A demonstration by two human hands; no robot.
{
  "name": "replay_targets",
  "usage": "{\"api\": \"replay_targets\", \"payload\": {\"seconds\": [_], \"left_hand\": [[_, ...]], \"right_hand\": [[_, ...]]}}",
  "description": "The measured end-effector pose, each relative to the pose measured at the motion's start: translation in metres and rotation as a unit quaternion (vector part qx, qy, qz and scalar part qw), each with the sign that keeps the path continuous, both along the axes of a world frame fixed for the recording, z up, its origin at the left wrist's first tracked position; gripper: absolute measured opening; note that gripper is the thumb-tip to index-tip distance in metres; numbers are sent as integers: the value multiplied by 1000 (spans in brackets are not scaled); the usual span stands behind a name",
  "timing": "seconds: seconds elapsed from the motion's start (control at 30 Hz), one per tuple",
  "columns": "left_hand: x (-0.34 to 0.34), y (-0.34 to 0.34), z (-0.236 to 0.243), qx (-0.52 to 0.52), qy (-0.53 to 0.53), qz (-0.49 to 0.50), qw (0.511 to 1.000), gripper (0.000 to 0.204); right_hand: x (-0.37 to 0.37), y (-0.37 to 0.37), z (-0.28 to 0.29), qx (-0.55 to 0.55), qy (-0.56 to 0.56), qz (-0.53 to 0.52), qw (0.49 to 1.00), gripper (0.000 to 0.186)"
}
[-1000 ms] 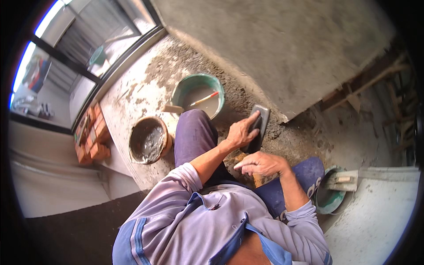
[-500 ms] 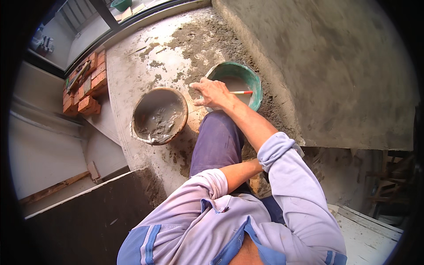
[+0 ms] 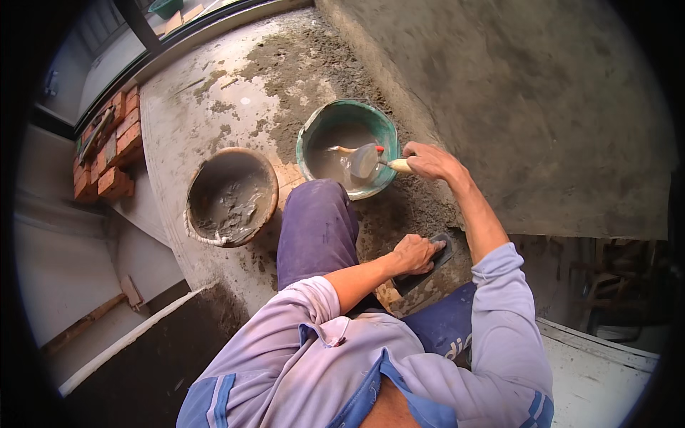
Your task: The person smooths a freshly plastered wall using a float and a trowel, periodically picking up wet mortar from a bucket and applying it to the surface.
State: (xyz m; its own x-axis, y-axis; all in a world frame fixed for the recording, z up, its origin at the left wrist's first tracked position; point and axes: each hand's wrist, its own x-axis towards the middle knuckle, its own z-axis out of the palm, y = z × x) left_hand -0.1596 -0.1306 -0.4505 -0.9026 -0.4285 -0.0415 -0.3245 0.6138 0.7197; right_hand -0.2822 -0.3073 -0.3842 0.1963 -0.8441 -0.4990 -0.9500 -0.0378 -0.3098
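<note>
And here it is: the broad, grey, plastered wall face (image 3: 542, 107) looks coated right across, patchy light and dark, so that part seems well along; the pale, mortar-splashed concrete floor (image 3: 246, 100) looks rough, crumbs lying thick along the wall's foot, apparently left to tidy. Now the count! One wall face, one stack of orange-red rectangular bricks (image 3: 107, 153), too overlapped to number, off to the left. Two round vessels in front: a brown-rimmed bucket (image 3: 274, 178), wet grey mortar unused inside, and just beside it a green plastic basin (image 3: 385, 128) of murky water. Two hands, both busy: the left hand (image 3: 415, 255) has its grip clasped on one dark rectangular float (image 3: 407, 284), low by the wall's corner; the right hand (image 3: 430, 161) has its grip closed round the pale handle of one grey metal-bladed trowel (image 3: 365, 162), blade over the basin. And smallest, one slim, pale, red-ended stick-like tool (image 3: 347, 149) in that basin, partly behind the blade.
</note>
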Motion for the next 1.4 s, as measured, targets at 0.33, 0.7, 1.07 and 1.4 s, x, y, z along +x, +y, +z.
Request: {"api": "replay_targets", "payload": {"seconds": [0.33,0.7,1.07,1.4], "left_hand": [[7,9,1,17,-49,-41,998,65],[8,-20,21,-93,71,72,991,69],[-106,-54,341,-403,443,57,798,70],[-66,-85,333,-226,411,162,868,69]], "right_hand": [[-50,114,20,266,-472,-346,766,34],[-38,356,155,-28,-626,-369,687,53],[-44,404,142,-458,-600,-439,487,42],[-30,273,270,-548,-677,-278,406,50]]}}
